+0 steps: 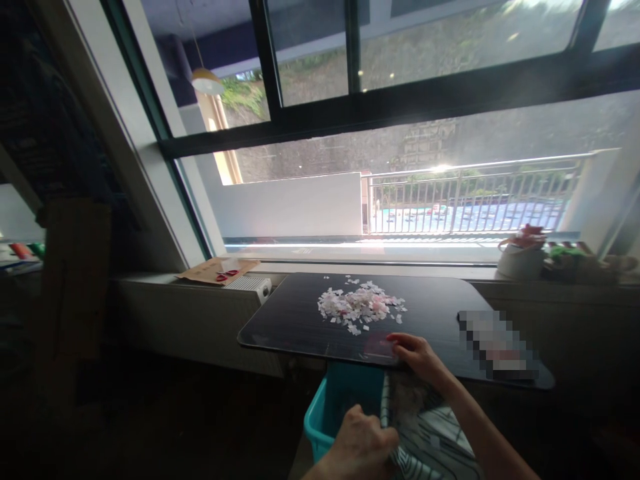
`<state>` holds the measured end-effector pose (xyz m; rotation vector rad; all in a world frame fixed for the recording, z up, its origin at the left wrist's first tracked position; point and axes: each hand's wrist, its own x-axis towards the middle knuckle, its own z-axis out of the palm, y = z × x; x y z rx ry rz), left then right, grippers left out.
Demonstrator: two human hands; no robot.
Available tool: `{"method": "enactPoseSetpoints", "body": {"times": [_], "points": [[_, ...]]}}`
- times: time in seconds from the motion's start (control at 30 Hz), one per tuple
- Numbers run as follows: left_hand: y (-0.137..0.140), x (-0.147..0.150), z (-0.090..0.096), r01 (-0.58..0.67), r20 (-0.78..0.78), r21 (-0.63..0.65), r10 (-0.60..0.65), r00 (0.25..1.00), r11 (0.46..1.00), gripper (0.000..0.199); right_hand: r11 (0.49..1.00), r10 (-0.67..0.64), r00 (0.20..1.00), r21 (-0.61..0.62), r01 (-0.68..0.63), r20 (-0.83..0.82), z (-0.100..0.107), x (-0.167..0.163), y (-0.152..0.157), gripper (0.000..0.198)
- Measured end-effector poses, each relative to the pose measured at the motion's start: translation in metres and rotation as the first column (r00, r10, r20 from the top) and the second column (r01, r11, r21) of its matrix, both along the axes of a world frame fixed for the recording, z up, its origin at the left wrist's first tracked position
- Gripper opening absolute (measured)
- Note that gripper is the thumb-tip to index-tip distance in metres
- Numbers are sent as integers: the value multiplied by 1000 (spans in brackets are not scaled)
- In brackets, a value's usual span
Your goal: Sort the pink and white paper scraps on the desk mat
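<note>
A loose heap of small white and pinkish paper scraps (357, 305) lies on the dark tabletop (280, 313). At the table's front edge, my right hand (417, 357) is closed, its fingertips pinching a thin, see-through pinkish sheet (376, 345) that lies against the tabletop. Below the edge stands a teal bin (320, 427), its mouth partly under the table. My left hand (364, 440) forms a fist in front of the bin, beside a striped cloth (440, 433); what its fingers grip is hidden.
A blurred-out flat object (495, 343) lies on the table's right side. Red-handled scissors (227, 275) rest on brown cardboard (200, 270) at the sill's left, near a radiator (250, 287). Potted plants (523, 257) stand at the right, by the large window.
</note>
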<state>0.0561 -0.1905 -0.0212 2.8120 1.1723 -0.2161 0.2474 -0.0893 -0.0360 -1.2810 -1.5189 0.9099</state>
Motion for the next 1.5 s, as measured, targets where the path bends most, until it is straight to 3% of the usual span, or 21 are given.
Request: {"method": "enactPoseSetpoints", "body": {"times": [0.1,0.2,0.5,0.77,0.9,1.17,1.5], "points": [[3,-6,-4,-12,6,-9,12,1000,1000,24,990,-138,990,5,138,-31,-4,2,19,44],[3,-11,-4,-32,21,-5,32,999,999,25,984,-177,984,7,177,-7,-10,2,36,47],[-2,-15,3,-70,61,-10,70,996,998,21,993,-118,987,20,116,111,-4,-3,39,31],[-4,-14,9,-79,56,-21,81,995,997,23,977,-210,964,73,200,161,2,4,48,42],[-3,-14,7,-78,55,-18,78,995,997,26,982,-179,968,85,167,174,1,-10,54,43],[-1,-16,8,-70,77,-32,73,994,997,27,996,-65,964,79,47,257,9,-37,39,36],[-4,-15,8,-60,82,-20,62,995,998,26,991,-118,922,107,84,370,19,-33,30,37]]}}
